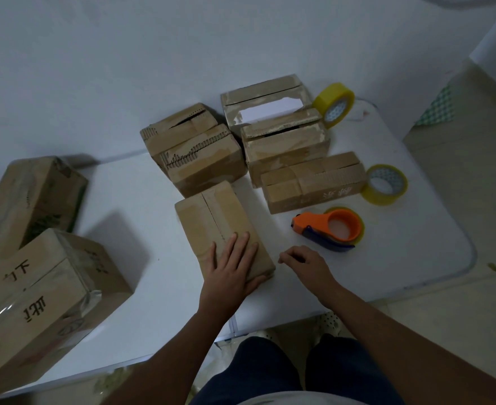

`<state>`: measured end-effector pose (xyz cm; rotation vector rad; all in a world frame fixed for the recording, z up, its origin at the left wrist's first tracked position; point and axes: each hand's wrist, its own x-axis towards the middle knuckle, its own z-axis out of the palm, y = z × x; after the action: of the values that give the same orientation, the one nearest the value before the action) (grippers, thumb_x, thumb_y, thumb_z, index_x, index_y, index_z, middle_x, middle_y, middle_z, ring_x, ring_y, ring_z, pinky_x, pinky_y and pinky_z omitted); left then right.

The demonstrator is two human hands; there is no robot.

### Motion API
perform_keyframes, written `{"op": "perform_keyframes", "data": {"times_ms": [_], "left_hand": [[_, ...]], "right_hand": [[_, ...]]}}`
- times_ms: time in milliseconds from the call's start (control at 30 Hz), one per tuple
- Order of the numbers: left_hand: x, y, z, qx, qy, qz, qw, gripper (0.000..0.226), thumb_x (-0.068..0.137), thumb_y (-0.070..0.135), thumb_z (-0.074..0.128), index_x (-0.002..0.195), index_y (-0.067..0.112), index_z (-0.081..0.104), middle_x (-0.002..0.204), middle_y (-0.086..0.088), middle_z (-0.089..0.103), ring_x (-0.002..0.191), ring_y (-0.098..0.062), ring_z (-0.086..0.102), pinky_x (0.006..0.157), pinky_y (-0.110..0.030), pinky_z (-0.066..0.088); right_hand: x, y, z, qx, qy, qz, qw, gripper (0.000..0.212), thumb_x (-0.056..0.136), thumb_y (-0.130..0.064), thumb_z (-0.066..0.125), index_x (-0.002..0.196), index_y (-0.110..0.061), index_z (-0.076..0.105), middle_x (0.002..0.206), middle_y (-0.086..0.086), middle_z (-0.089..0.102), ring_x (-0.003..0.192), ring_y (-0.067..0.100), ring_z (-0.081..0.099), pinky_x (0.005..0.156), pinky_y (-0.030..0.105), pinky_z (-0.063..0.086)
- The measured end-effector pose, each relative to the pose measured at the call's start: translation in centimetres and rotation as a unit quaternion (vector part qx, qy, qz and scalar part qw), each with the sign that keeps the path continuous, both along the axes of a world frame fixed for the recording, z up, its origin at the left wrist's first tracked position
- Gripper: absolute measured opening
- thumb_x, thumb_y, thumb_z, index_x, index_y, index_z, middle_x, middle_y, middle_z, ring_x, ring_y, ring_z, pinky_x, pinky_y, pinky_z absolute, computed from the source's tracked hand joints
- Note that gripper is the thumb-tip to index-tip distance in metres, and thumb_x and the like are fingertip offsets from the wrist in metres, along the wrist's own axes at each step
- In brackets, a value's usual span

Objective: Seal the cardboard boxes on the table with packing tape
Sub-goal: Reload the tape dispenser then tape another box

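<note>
A small cardboard box (211, 217) lies flat in front of me on the white table (153, 302), its top flaps closed along a centre seam. My left hand (230, 270) rests flat on the near end of this box, fingers straight. My right hand (305, 266) hovers just right of the box with fingers loosely curled, holding nothing. An orange tape dispenser (333, 228) with a dark blue guard lies on the table a little beyond my right hand. Several more small boxes (287, 150) stand behind.
Two yellow tape rolls sit at the right: one (385, 184) flat beside a box, the other roll (334, 105) upright near the wall. Larger taped cartons (36, 302) crowd the table's left side. The table's right edge and the floor (460, 200) lie beyond.
</note>
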<state>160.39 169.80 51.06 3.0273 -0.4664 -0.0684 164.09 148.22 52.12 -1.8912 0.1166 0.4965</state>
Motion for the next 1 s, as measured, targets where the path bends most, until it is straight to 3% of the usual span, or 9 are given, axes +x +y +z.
{"op": "perform_keyframes", "data": {"times_ms": [133,233,367,500,667,800,900,1000], "left_hand": [[-0.1,-0.1,-0.1,0.014,-0.02,-0.013,1.0,0.078,0.09,0.064,0.048,0.152,0.02,0.031,0.159,-0.008,0.031,0.147,-0.032,0.028,0.115,-0.062,0.025],[-0.2,0.1,0.0,0.016,-0.014,-0.021,1.0,0.096,0.076,0.064,0.069,0.153,0.022,0.029,0.159,-0.008,0.032,0.147,-0.033,0.028,0.114,-0.063,0.026],[0.8,-0.6,0.8,0.006,-0.002,0.01,1.0,0.077,0.084,0.077,0.043,0.144,0.027,0.042,0.147,-0.005,0.044,0.136,-0.033,0.039,0.11,-0.063,0.031],[0.6,-1.0,0.4,0.002,-0.012,0.01,1.0,0.072,0.09,0.074,0.038,0.142,0.025,0.044,0.145,-0.007,0.047,0.136,-0.035,0.039,0.109,-0.065,0.03],[0.5,-0.8,0.0,0.001,-0.022,-0.003,1.0,0.071,0.093,0.072,0.033,0.143,0.024,0.046,0.148,-0.006,0.043,0.138,-0.035,0.039,0.11,-0.065,0.028],[0.6,-0.8,-0.2,0.005,-0.028,-0.011,1.0,0.068,0.095,0.069,0.029,0.142,0.023,0.044,0.148,-0.008,0.042,0.138,-0.036,0.037,0.109,-0.067,0.029],[0.8,-0.9,-0.3,0.007,-0.035,-0.007,0.999,0.066,0.095,0.067,0.031,0.141,0.021,0.044,0.148,-0.009,0.041,0.138,-0.036,0.036,0.109,-0.068,0.029],[0.7,-0.9,-0.3,0.014,-0.031,-0.007,0.999,0.066,0.094,0.067,0.033,0.141,0.021,0.043,0.148,-0.009,0.04,0.139,-0.036,0.035,0.11,-0.067,0.027]], "right_hand": [[-0.1,0.5,-0.5,-0.003,-0.015,-0.009,1.0,0.026,0.096,-0.027,0.058,0.072,-0.023,0.064,0.08,-0.005,0.057,0.078,0.003,0.056,0.069,0.01,0.039],[-0.3,0.8,-1.0,-0.022,-0.048,-0.002,0.999,0.027,0.098,-0.023,0.055,0.072,-0.021,0.062,0.079,-0.002,0.061,0.078,0.007,0.058,0.07,0.017,0.042],[-0.1,1.0,-1.5,-0.049,-0.087,0.029,0.995,0.026,0.1,-0.021,0.051,0.075,-0.016,0.058,0.069,-0.006,0.057,0.068,0.007,0.055,0.062,0.02,0.04],[0.3,1.2,-2.6,-0.1,-0.132,0.091,0.982,0.025,0.102,-0.02,0.045,0.078,-0.016,0.052,0.072,-0.004,0.052,0.069,0.013,0.051,0.064,0.029,0.039],[0.9,2.2,-3.4,-0.116,-0.201,0.131,0.964,0.03,0.099,-0.037,0.03,0.079,-0.02,0.045,0.074,-0.013,0.04,0.07,0.009,0.037,0.066,0.022,0.028],[1.1,2.6,-3.7,-0.144,-0.255,0.151,0.944,0.034,0.098,-0.029,0.031,0.078,-0.011,0.053,0.073,0.005,0.053,0.068,0.015,0.045,0.063,0.025,0.033],[1.2,2.8,-3.8,-0.145,-0.241,0.168,0.945,0.034,0.096,-0.027,0.031,0.08,-0.008,0.054,0.074,0.009,0.056,0.066,0.025,0.053,0.061,0.034,0.043],[1.2,2.9,-3.8,-0.163,-0.184,0.184,0.952,0.028,0.099,-0.031,0.034,0.089,-0.011,0.05,0.078,0.006,0.055,0.069,0.024,0.054,0.061,0.036,0.045]]}}
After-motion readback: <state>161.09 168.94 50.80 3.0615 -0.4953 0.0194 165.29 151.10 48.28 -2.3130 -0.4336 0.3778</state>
